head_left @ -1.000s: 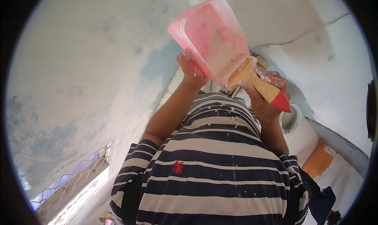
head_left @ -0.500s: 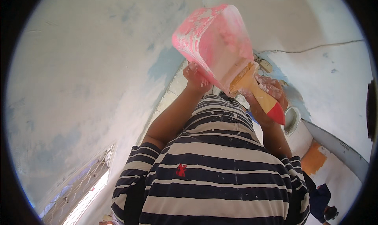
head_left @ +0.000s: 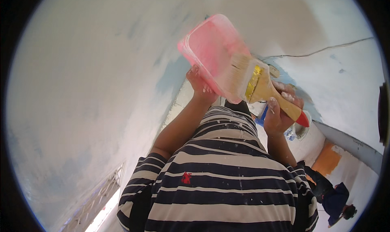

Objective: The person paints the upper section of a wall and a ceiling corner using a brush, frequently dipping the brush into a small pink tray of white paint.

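A pink tub (head_left: pixel 212 49) is gripped by the left hand (head_left: pixel 202 85); a brush (head_left: pixel 262 87) is clasped in the right hand (head_left: pixel 278 120).

No words or numbers can be read anywhere in the frame. The clearest sign is a small red emblem (head_left: pixel 186 178) on the striped shirt (head_left: pixel 223 209), low and just left of centre; it is irregular in outline, and what it depicts cannot be told. Right of centre, the brush (head_left: pixel 265 89) has a shiny yellow band (head_left: pixel 254 81) between bristles and handle, where any print is lost in glare and smears. Toward the right edge, a grey ledge (head_left: pixel 343 135) carries a tiny dark mark (head_left: pixel 358 143), too small to tell whether it is writing.
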Motion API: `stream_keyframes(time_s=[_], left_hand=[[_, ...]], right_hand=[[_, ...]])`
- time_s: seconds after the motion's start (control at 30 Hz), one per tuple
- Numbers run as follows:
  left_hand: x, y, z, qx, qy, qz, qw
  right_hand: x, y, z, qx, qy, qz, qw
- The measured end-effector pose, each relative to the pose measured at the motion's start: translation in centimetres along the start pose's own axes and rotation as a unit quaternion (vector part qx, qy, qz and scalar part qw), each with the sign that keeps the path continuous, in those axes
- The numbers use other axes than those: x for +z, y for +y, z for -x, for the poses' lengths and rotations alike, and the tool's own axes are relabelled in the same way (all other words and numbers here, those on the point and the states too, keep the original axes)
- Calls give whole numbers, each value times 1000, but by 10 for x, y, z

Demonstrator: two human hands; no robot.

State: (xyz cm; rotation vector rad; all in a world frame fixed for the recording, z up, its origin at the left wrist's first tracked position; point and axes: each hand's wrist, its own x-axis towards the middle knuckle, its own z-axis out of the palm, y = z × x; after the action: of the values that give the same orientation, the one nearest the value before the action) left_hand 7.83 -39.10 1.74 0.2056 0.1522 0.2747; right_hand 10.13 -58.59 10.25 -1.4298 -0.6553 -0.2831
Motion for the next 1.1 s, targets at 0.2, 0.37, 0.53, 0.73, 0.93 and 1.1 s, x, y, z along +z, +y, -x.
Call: stream_keyframes(time_s=[0.2,0.37,0.53,0.73,0.93,1.1], left_hand=[[17,-6,-10,-70,66,-41,994],[3,-3,-21,-106,67,-43,991],[-13,-3,-44,-100,65,-19,993],[-14,-17,-60,-37,37,-29,998],[-40,-26,-72,-38,48,-6,998],[-55,-30,-73,-58,13,-29,998]], right_hand=[[7,7,-1,163,219,-212,938],[10,14,11,176,171,40,969],[18,38,-8,156,138,16,978],[9,61,-39,201,129,-94,967],[-8,83,-59,270,3,-118,956],[-17,121,-31,199,2,-7,980]])
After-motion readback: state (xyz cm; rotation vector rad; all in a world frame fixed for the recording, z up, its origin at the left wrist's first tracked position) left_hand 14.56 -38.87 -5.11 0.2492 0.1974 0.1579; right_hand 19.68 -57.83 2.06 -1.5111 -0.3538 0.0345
